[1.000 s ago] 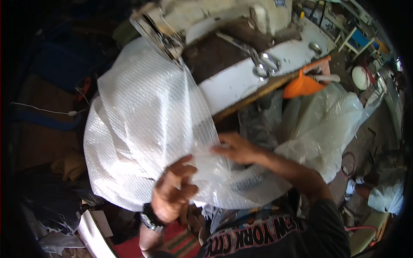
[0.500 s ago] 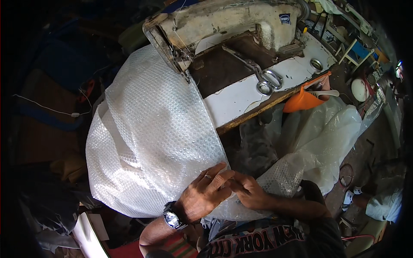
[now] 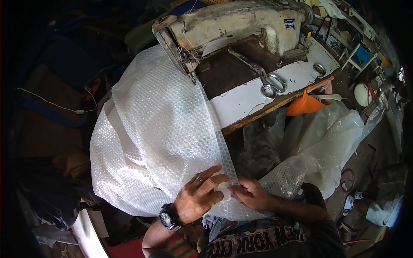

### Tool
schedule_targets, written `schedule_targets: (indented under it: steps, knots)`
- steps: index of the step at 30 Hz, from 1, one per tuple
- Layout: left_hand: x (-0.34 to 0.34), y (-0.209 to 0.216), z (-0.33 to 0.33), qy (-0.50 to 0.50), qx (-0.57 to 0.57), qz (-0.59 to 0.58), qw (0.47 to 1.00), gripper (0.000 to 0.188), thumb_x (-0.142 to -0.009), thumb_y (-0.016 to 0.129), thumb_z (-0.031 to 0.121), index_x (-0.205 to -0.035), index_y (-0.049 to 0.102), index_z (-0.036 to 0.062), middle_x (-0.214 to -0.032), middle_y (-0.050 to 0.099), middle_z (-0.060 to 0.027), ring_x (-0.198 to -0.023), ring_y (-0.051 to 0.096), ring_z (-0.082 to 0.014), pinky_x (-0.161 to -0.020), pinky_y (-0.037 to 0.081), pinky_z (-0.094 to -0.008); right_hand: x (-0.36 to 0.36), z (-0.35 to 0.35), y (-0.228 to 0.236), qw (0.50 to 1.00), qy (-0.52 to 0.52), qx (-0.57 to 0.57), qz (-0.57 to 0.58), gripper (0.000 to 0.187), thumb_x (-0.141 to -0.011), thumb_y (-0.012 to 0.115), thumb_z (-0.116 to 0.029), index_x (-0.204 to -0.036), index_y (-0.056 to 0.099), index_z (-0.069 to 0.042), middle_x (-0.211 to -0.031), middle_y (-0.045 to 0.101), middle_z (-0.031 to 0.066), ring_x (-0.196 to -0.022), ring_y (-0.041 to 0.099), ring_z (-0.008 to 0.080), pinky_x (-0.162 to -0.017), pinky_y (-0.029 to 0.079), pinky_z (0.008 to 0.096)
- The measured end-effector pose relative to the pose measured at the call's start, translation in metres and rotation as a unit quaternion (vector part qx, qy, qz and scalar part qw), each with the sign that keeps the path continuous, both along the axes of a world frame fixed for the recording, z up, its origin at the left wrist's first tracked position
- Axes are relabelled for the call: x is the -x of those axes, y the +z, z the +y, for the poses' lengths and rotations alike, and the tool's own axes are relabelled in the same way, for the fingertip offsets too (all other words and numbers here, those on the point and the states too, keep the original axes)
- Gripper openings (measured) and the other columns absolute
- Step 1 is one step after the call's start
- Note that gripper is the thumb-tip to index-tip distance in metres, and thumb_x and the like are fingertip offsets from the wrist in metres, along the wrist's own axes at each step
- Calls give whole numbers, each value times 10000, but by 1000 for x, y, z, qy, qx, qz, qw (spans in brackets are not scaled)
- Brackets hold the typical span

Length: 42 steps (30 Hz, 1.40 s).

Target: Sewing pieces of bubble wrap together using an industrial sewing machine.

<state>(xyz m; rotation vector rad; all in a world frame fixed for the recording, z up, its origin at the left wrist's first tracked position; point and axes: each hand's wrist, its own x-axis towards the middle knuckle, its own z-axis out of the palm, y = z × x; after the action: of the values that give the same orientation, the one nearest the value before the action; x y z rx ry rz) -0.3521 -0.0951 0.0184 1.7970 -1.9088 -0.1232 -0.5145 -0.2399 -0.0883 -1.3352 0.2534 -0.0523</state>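
Observation:
A large sheet of clear bubble wrap drapes over the left end of the sewing table, and its upper part runs under the needle end of an old cream sewing machine. My left hand, with a ring and a wristwatch, lies on the sheet near its right edge, fingers spread. Close beside it my right hand is closed, pinching the folded edge of the bubble wrap between thumb and fingers. The fingertips partly hide the edge there. Metal scissors rest on the machine table to the right of the needle.
The white, worn table top has a wooden front edge. A metal ring sits at its right, above an orange pouch holding a white-handled tool. More plastic sheeting hangs at the right. Another person's foot shows at far right.
My left hand has drawn slightly left, away from the right hand, and its fingers have opened. A folded strip along the sheet's edge now shows more clearly. The view has shifted slightly.

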Motion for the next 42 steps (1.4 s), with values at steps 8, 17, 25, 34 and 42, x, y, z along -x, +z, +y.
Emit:
schedule_targets:
  steps: [8, 17, 25, 34, 42]
  knots:
    - [9, -6, -9, -15, -4, -69, 998, 137, -729, 737, -19, -758, 634, 66, -1350, 600, -90, -1365, 552, -349, -978, 591, -415, 11, -1, 25, 987, 19, 159, -29, 94, -999, 636, -71, -1062, 602, -10, -729, 596, 133, -620, 563, 154, -583, 448, 358]
    - [2, -18, -17, -25, -62, -94, 993, 159, -714, 711, 29, -869, 689, 57, -1171, 654, -67, -1375, 530, -342, -983, 574, -420, 16, -22, 25, 946, 67, 287, -132, 113, -958, 688, -81, -958, 603, -7, -711, 599, 135, -603, 630, 266, -574, 480, 412]
    - [-4, 0, -17, -54, -36, -36, 997, 240, -688, 684, -60, -906, 681, 42, -1111, 671, -66, -1290, 608, -334, -901, 613, -373, -85, -101, 49, 659, -74, 698, -269, 424, -858, 678, -70, -1280, 647, -57, -1437, 552, 136, -1258, 528, 284, -1035, 497, 447]
    - [-170, 40, -96, 233, -19, -58, 971, 278, -934, 594, -10, -1205, 660, -9, -1181, 708, -205, -1026, 714, -374, -909, 572, -449, -110, -102, 44, 654, -56, 681, -326, 309, -828, 671, -60, -1128, 694, 11, -1220, 690, 147, -1193, 625, 295, -1001, 548, 417]
    - [-284, -25, -161, 190, -71, -63, 977, 335, -957, 648, 167, -1271, 650, 50, -1232, 686, -207, -1134, 664, -376, -987, 533, -445, -115, -99, 61, 690, -23, 649, -320, 323, -775, 742, -10, -1095, 713, 22, -1183, 718, 131, -1098, 674, 271, -924, 575, 388]
